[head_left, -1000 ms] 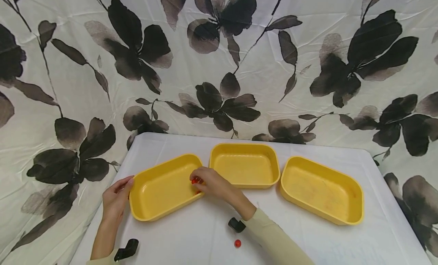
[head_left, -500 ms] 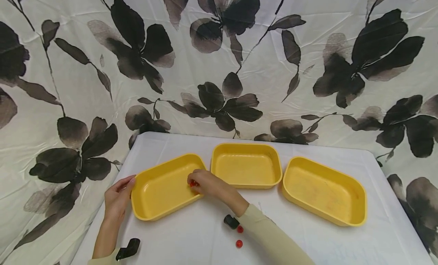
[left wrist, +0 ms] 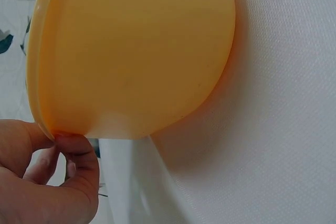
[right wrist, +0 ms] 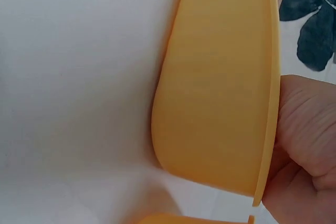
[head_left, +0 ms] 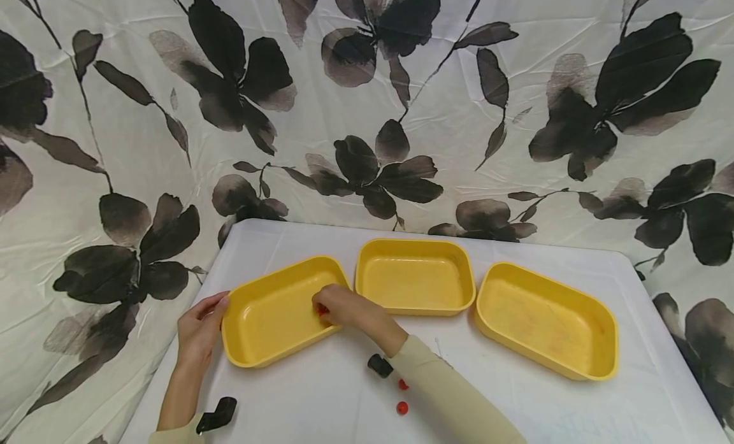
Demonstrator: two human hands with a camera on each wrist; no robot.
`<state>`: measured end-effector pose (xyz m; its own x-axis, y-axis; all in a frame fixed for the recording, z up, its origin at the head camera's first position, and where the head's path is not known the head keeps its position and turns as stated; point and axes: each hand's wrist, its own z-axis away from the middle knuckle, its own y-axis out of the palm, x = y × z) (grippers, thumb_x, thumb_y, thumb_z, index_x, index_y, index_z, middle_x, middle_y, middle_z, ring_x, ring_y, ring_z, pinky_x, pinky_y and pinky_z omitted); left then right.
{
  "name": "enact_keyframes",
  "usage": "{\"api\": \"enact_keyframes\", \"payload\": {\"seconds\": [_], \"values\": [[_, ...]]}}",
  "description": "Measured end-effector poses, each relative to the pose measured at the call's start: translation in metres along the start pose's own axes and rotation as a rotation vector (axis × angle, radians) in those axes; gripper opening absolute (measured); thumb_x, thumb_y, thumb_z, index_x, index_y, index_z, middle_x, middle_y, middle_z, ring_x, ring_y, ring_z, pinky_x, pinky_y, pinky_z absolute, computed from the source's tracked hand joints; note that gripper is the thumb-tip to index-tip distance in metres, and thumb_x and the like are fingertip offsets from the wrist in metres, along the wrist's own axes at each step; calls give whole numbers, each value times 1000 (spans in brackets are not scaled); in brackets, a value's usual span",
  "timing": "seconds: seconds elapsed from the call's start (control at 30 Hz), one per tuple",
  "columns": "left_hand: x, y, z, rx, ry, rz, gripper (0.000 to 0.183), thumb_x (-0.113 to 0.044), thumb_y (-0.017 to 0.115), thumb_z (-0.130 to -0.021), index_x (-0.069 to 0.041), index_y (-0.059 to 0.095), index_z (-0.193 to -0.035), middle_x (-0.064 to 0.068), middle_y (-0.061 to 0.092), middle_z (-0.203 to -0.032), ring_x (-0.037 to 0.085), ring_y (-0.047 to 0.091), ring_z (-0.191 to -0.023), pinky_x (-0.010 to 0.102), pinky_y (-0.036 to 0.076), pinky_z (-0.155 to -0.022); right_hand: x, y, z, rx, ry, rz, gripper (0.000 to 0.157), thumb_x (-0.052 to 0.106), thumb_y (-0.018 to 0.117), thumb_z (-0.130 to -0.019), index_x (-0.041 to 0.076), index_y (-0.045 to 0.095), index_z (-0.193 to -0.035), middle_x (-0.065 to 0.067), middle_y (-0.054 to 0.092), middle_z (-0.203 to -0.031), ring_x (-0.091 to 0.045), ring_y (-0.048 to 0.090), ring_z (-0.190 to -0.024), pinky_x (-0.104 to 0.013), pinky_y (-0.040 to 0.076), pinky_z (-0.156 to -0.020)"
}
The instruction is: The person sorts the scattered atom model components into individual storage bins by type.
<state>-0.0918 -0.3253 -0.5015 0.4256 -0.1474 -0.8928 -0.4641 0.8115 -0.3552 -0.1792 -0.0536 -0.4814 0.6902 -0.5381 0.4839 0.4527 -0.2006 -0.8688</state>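
My left hand (head_left: 196, 329) pinches the left end of the rim of the leftmost yellow tray (head_left: 269, 313); the left wrist view shows thumb and fingers meeting at that tray's edge. My right hand (head_left: 346, 307) reaches over the near rim into the tray's right end. Its fingers curl around something small, red and round, like a ball (head_left: 323, 310), mostly hidden by the fingers. In the right wrist view the tray wall (right wrist: 220, 87) hides the fingertips. Two more red balls (head_left: 402, 408) lie on the white table beside my right sleeve, one partly covered.
A second yellow tray (head_left: 415, 241) stands at the back middle, and a third yellow tray (head_left: 545, 323) sits angled on the right. Black wrist cameras (head_left: 216, 415) show at both forearms. Behind the white table (head_left: 309, 406) hangs a floral cloth (head_left: 321, 113).
My right hand has shifted slightly left and lower inside the left tray. As the right forearm moved, a second red ball on the table came into view. My left hand keeps its hold.
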Motion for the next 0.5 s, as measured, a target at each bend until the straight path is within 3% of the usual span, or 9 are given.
{"api": "enact_keyframes", "payload": {"seconds": [0.5], "values": [[0,0,1,6,1,1,48,-34,58,-105,-5,58,-143,0,59,-124,5,56,-97,7,50,-77,5,-1,-3,77,60,-6,12,3,78,-91,8,66,-89,3,52,-79,-9,49,-76,-15,37,-66]]}}
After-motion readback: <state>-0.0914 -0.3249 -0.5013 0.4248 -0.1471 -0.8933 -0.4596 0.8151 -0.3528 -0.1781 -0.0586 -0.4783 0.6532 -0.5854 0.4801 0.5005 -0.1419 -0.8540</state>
